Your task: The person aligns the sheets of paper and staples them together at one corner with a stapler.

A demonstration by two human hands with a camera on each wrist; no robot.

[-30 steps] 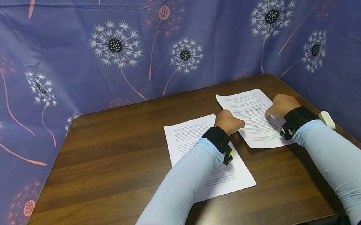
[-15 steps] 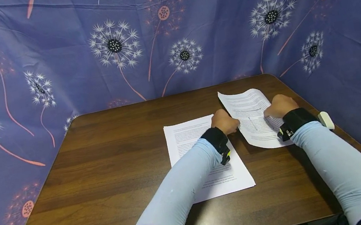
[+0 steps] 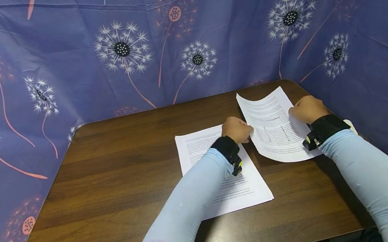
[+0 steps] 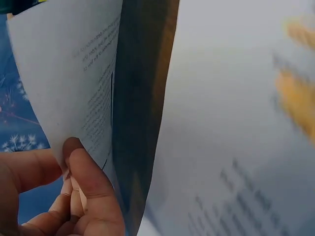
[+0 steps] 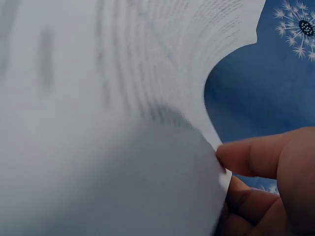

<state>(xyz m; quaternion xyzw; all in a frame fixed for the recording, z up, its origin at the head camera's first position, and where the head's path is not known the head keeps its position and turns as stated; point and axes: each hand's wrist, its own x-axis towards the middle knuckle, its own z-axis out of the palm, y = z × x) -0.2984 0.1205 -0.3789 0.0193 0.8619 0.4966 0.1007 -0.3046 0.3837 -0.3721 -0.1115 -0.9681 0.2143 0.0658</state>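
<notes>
Both hands hold a printed sheet of paper [image 3: 272, 125] at the right of the table, its far end raised and bowed. My left hand [image 3: 236, 130] pinches its left edge between thumb and fingers, as the left wrist view shows up close. At the opposite edge, my right hand [image 3: 308, 110] pinches the sheet; in the right wrist view the paper [image 5: 147, 98] curves away from the fingertips. A second printed stack of paper [image 3: 201, 141] lies flat under the left forearm, partly covered by it.
The brown wooden table [image 3: 114, 193] extends to the left and front. A blue dandelion-patterned cloth [image 3: 72, 51] hangs behind and at the sides. A pale object [image 3: 350, 126] shows beyond the right wrist, mostly hidden.
The held sheet has risen at its far end and bent more. My left hand has shifted left and slightly away; the right hand has moved slightly up and right.
</notes>
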